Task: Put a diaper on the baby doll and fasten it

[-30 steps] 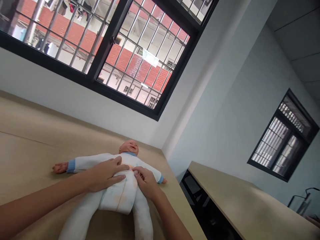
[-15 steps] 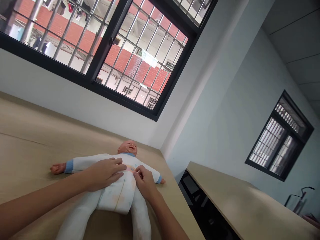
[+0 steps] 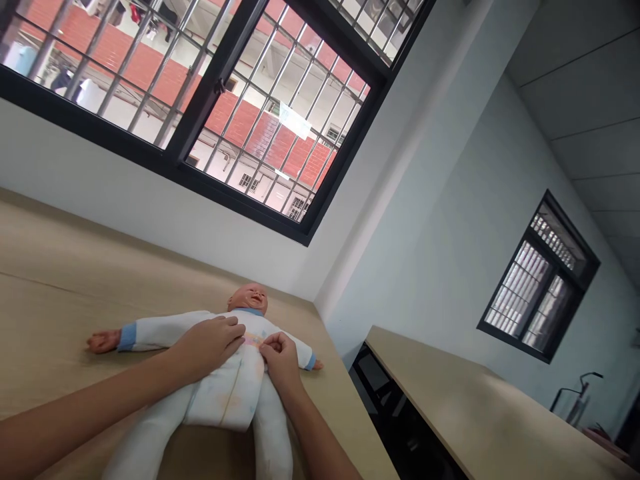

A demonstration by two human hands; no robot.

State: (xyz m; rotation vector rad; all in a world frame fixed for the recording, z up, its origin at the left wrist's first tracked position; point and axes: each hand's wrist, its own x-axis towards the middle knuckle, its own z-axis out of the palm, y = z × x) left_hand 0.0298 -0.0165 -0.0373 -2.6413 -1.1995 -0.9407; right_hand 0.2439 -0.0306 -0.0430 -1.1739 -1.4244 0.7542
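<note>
Saw, on the tan table [image 3: 60, 300], the doll [image 3: 258, 323] lying face-up, diaper [image 3: 225, 397] around its hips. Saw left hand [image 3: 210, 343] laid over the waist, fingers loosely bent; could not tell if gripping. Saw right hand [image 3: 280, 360] pinching the diaper's upper edge. Likely risked skewing it through uneven pulling.

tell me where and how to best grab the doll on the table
I'd probably grip the doll around its chest, coming from both sides, just below the arms: it lies face up, with both arms spread wide.

Barred, dark-framed window [image 3: 213, 90] in pale wall [image 3: 125, 197]
</note>
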